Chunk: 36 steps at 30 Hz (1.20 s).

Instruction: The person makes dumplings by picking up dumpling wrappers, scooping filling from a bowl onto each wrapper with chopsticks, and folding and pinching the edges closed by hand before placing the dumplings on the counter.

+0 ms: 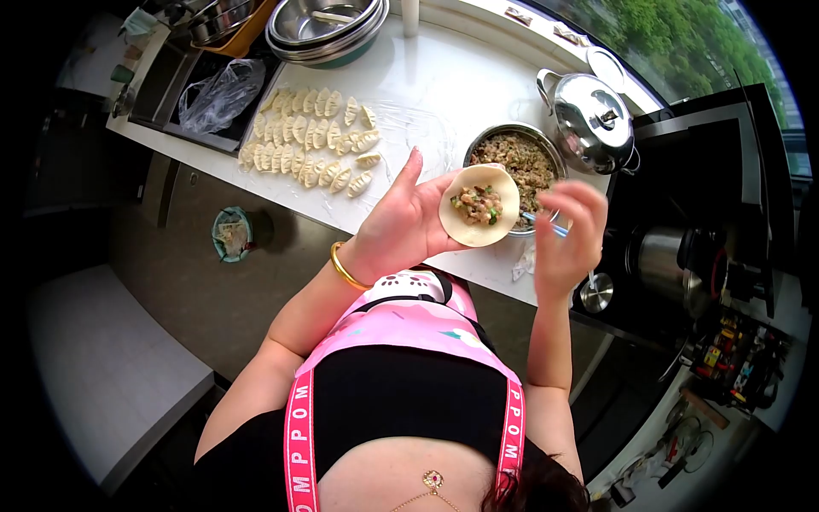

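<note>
My left hand [405,218] is palm up and supports a round dumpling wrapper [456,229] on its fingers. A small mound of meat filling with green bits [478,206] sits in the wrapper's middle. Just right of it is my right hand [573,235], its fingers curled, apart and blurred by motion. A blue-and-white utensil handle [548,224] sticks out of the filling bowl and ends beside that hand; its other end is hidden. The metal bowl [559,162] of minced filling stands behind the wrapper. Several folded dumplings [307,132] lie in rows to the left.
A lidded steel pot [593,119] stands behind the bowl, with another pot [665,260] on the stove at right. Stacked basins [328,51] are at the back. A plastic bag [223,96] lies at the left; a bin [231,235] is on the floor.
</note>
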Tool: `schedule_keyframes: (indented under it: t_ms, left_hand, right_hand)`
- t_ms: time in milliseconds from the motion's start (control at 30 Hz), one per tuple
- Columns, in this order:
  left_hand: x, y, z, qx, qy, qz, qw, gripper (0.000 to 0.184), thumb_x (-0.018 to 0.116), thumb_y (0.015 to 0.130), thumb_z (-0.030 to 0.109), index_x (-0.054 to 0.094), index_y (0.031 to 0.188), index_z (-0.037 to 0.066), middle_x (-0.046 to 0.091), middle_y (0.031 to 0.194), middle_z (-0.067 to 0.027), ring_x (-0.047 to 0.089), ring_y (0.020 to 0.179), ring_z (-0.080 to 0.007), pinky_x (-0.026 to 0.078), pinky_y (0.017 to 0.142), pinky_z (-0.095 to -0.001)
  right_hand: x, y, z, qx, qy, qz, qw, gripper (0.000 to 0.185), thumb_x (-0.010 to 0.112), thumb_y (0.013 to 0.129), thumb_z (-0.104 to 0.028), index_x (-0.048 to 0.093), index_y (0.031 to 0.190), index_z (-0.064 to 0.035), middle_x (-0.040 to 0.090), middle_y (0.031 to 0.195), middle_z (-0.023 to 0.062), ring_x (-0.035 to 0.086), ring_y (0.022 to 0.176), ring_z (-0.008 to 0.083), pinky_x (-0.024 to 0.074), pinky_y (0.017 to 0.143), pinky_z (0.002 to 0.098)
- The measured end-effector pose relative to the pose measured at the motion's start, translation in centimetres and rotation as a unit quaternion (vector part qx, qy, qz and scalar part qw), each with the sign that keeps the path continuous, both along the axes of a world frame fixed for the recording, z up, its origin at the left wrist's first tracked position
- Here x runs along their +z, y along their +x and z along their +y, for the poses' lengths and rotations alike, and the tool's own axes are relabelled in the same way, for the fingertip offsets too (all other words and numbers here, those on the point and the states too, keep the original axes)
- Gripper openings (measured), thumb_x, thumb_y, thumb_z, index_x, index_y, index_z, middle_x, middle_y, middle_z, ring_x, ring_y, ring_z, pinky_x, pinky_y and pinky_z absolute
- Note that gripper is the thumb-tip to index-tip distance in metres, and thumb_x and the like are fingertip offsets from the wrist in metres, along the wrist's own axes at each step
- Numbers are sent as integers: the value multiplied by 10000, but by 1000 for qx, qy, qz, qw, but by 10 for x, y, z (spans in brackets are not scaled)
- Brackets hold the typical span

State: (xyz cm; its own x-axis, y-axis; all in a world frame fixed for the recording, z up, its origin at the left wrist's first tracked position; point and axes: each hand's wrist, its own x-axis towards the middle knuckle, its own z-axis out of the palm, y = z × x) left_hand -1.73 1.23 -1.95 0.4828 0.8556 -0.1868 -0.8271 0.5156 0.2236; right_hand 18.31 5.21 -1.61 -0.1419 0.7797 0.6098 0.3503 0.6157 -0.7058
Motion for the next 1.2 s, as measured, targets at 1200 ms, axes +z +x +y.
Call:
schedule_keyframes:
  t_ms: [1200]
  left_hand:
    - [-14,32,-3,165,194,397,882,330,618,944,176,579,1206,-21,636,1196,-132,599,1112,-174,489,972,-326]
  right_hand:
    - [-15,-41,-10,-109,32,-27,993,128,770,734,-101,661,798,-79,582,987,88,523,946,259,392,816,366]
